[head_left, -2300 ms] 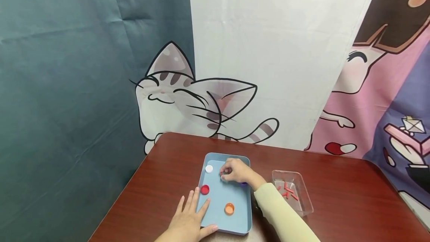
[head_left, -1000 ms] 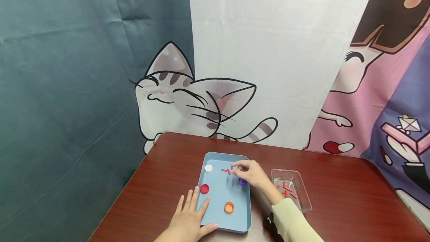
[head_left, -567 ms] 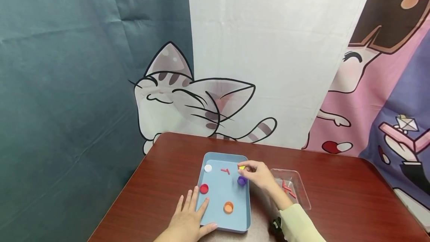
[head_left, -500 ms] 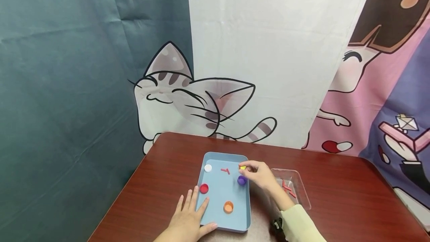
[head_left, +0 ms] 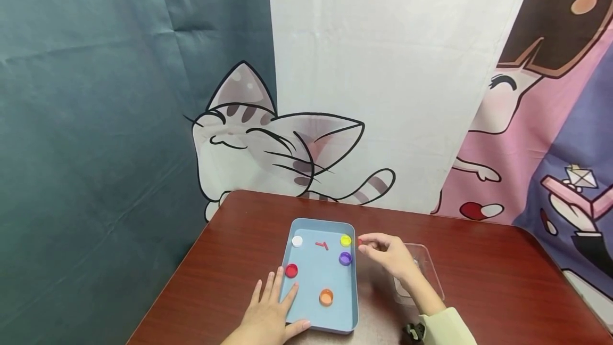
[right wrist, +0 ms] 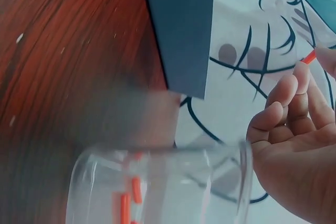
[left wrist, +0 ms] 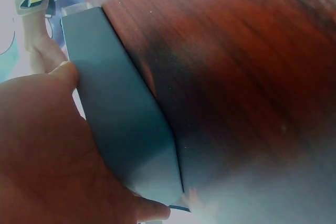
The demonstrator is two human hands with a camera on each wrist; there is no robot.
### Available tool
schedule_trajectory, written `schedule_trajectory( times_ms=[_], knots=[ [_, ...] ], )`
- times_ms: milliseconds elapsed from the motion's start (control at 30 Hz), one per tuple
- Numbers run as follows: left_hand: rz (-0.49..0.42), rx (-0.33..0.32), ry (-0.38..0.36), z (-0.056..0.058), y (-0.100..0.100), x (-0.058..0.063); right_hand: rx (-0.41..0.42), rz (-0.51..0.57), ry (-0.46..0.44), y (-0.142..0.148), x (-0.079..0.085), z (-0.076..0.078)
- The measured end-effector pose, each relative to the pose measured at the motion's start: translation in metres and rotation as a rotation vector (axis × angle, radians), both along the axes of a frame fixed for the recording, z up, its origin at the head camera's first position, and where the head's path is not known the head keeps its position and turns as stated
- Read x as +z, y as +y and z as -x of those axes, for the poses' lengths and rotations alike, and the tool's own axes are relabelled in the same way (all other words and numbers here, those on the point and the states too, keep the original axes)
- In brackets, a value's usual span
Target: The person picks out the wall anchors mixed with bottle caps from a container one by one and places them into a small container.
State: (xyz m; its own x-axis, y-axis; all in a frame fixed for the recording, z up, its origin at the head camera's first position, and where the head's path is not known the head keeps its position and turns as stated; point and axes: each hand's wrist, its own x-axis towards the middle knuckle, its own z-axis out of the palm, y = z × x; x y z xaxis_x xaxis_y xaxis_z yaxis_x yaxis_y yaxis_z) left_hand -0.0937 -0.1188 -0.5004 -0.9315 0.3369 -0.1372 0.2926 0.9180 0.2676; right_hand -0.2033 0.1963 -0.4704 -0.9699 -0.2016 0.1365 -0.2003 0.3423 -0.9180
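In the head view, the right hand (head_left: 390,256) pinches a short, slim red stick (head_left: 359,241) between thumb and index fingertip just beyond the right rim of a shallow light-blue rectangular tray (head_left: 318,317); so small a piece probably leaves room for only a fingertip grip. The left hand (head_left: 265,310) lies with fingers straight and spread at the tray's near-left corner, grasping nothing between them, seemingly to keep it from sliding. Inside the tray, two loose red sticks (head_left: 326,246) lie close together near the far end, among round caps set well apart: white (head_left: 297,241), yellow (head_left: 346,240), purple (head_left: 345,259), red (head_left: 291,270) and orange (head_left: 326,297). The raised rim likely stops small pieces rolling off. A clear plastic box (head_left: 439,292) stands to the right, within easy reach, partly behind the right forearm. All this rests on a glossy reddish-brown wooden table (head_left: 498,276), backed by a teal cloth (head_left: 119,121) and a white cloth with a cartoon cat (head_left: 407,68). The left wrist view shows that palm against the tray's outer side wall. In the right wrist view, the pinched stick's tip is partly covered, and more red sticks (right wrist: 136,190) lie inside the box.
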Motion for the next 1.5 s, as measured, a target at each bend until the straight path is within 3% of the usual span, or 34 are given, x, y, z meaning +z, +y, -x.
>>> schedule_trajectory(
  times_ms=[333,700,1500],
  knots=[
    [0.003,-0.001,0.025,0.000,0.000,-0.001,-0.067,-0.051,-0.091,0.032,0.005,-0.013],
    [0.015,-0.001,0.049,-0.001,0.001,-0.004,-0.033,-0.042,0.037,0.063,0.003,-0.020],
    [0.017,-0.006,0.016,0.001,0.000,-0.003,-0.028,-0.055,0.067,0.103,-0.010,-0.035]
  ],
)
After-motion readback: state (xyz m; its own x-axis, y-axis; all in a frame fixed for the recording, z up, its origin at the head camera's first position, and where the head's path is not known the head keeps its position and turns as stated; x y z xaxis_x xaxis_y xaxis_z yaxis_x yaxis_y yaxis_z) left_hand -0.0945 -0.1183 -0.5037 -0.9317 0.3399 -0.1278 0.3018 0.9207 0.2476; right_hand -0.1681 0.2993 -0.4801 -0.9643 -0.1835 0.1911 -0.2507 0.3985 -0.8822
